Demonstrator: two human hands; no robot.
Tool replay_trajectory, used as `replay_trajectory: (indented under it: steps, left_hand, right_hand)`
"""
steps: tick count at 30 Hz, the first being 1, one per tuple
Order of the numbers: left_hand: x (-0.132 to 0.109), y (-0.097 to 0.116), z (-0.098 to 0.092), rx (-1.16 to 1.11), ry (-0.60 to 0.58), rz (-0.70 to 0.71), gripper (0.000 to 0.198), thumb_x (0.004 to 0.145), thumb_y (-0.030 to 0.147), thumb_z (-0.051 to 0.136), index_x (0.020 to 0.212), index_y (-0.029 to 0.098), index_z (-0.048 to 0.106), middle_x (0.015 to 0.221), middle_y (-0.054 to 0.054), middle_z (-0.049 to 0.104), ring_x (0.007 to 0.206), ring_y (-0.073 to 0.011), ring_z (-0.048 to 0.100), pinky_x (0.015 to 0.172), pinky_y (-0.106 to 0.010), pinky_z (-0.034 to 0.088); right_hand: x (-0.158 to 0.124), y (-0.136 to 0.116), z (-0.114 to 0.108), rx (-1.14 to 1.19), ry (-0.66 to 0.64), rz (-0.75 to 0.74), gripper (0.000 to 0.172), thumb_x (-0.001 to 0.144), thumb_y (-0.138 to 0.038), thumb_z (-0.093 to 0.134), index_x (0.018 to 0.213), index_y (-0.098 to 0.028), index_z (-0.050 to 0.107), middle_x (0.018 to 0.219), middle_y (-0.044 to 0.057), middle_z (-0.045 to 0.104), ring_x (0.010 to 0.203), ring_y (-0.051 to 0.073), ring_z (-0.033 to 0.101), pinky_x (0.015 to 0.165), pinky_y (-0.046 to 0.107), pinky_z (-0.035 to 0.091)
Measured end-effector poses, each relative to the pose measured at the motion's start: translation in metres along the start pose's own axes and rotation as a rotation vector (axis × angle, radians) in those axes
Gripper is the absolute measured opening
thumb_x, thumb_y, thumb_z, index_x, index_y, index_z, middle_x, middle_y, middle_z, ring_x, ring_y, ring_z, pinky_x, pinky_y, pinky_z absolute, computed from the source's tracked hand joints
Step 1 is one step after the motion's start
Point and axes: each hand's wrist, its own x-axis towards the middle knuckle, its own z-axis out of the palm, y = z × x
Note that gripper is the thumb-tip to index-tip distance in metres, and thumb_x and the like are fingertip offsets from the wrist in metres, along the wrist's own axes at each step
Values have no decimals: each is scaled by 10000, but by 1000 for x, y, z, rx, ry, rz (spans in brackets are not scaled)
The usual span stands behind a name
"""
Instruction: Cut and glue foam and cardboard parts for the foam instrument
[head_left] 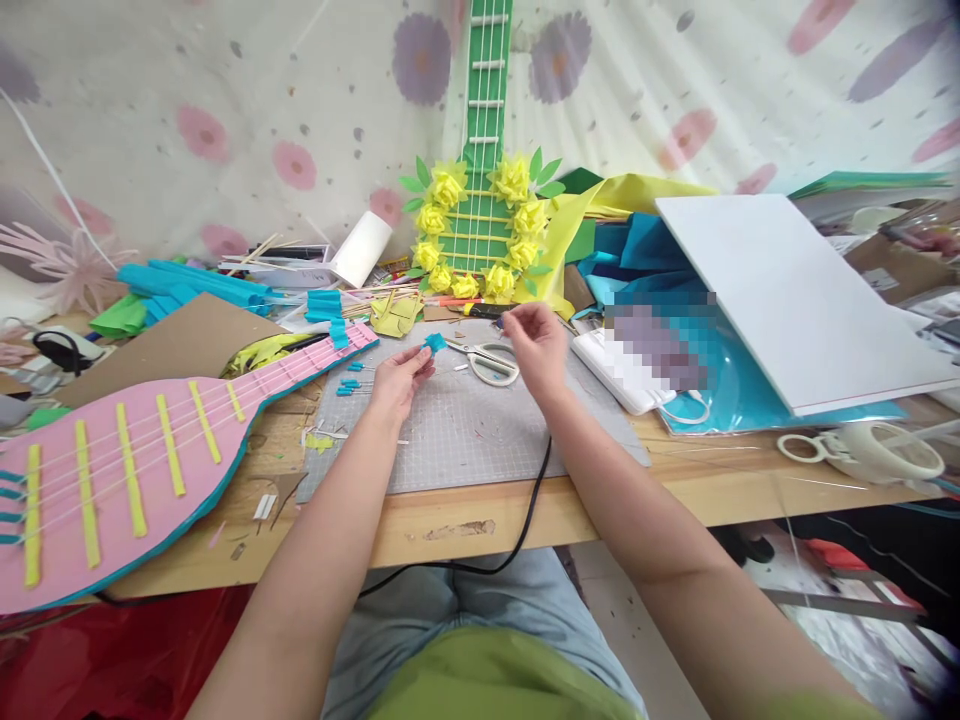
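Note:
My left hand (399,382) pinches a small piece of blue crepe paper (435,343) between thumb and fingertips, above the grey cutting mat (465,455). My right hand (538,345) is raised over the far right part of the mat, its fingers curled together; whatever they may hold is too small to make out. Between the two hands lies a pair of scissors (493,364) with pale handles. Several short blue-tipped pieces (350,385) rest on the mat left of my left hand.
At the left lies a pink paper guitar (142,450) with yellow strips. A green guitar (480,215) ringed with yellow paper flowers leans at the back. To the right are a white power bank (619,372), a white board (795,300) and a tape dispenser (885,455). A black cable (536,500) crosses the table edge.

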Motion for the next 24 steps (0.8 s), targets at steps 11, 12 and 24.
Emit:
replay_trajectory:
  steps: [11,12,24]
  left_hand:
    - [6,3,-8,-92,35,16,190,575,123,756,707,139,621,637,16,640,570,-52,594,564,-168,454]
    - [6,3,-7,-92,35,15,187,576,121,754,706,139,621,632,18,638,568,-51,594,559,-165,452]
    - [4,4,-8,-59,36,25,189,560,153,765,692,157,629,646,25,635,601,-64,597,608,-192,444]
  right_hand:
    - [29,56,-38,-682,-156,263,431,595,-501,670,816,-144,575,865,144,608,925,306,570,791,419,434]
    - [28,59,-37,-689,-179,333,405,605,-500,657,785,-145,581,831,139,616,902,308,584,767,417,440]
    - [8,-10,-26,-5,-593,253,390,687,-553,611,654,-166,571,465,-23,480,384,66,380,379,231,303]
